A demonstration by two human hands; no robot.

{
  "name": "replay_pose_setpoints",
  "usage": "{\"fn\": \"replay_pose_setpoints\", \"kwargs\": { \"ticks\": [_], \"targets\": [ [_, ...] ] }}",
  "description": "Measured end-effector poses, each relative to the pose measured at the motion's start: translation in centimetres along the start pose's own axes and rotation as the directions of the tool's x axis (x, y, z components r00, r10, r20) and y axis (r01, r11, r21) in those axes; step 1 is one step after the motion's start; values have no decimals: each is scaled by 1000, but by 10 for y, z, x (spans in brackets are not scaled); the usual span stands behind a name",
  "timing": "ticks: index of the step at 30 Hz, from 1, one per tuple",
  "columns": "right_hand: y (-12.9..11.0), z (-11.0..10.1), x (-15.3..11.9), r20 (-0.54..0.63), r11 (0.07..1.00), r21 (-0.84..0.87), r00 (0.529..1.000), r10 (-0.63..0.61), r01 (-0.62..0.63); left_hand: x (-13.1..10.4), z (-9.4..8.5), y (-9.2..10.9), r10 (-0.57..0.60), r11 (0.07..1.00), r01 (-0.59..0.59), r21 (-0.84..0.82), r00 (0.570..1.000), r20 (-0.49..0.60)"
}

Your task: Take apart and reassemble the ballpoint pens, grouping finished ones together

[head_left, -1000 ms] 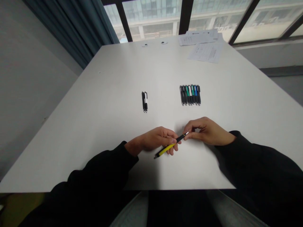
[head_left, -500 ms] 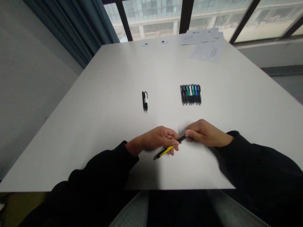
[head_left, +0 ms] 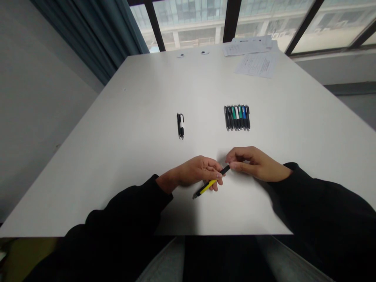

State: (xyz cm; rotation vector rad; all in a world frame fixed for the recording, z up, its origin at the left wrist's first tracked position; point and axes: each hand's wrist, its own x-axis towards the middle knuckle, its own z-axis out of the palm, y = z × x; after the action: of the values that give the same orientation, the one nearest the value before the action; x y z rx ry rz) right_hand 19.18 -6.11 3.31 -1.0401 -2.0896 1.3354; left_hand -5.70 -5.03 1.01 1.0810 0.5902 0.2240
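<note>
My left hand [head_left: 194, 173] pinches the yellow pen [head_left: 209, 184] mid-barrel, just above the desk [head_left: 132, 156]; my right hand [head_left: 255, 162] nips its black tip end. Light, stiff, probably slick plastic, so I'd grip the dark front section.

Nothing legible anywhere. The paper sheets [head_left: 256, 62] at the far end of the table [head_left: 132, 117] carry printed lines, but they are too small and blurred to read. The row of pens [head_left: 237, 117] and the pair of pens [head_left: 180, 125] show no readable brand or lettering. The yellow-and-black pen [head_left: 210, 183] bears no mark that can be made out.
</note>
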Motion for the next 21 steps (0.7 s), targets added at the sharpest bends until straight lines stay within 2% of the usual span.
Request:
{"fn": "replay_pose_setpoints", "kwargs": {
  "ticks": [5,11,15,21],
  "targets": [
    [1,2,1,52,997,-67,998,27,-24,0,0,0,-12,1000,12,11,1000,5],
    [-2,2,0,21,999,-32,1000,-15,15,-1,1,0,-15,1000,15,4,1000,-10],
    [-1,5,2,77,997,-76,997,16,-10,-1,1,0,-24,1000,24,10,1000,4],
    [-3,5,2,35,999,-32,999,-23,24,0,1,0,-7,1000,7,-2,1000,-12]
  ]
}}
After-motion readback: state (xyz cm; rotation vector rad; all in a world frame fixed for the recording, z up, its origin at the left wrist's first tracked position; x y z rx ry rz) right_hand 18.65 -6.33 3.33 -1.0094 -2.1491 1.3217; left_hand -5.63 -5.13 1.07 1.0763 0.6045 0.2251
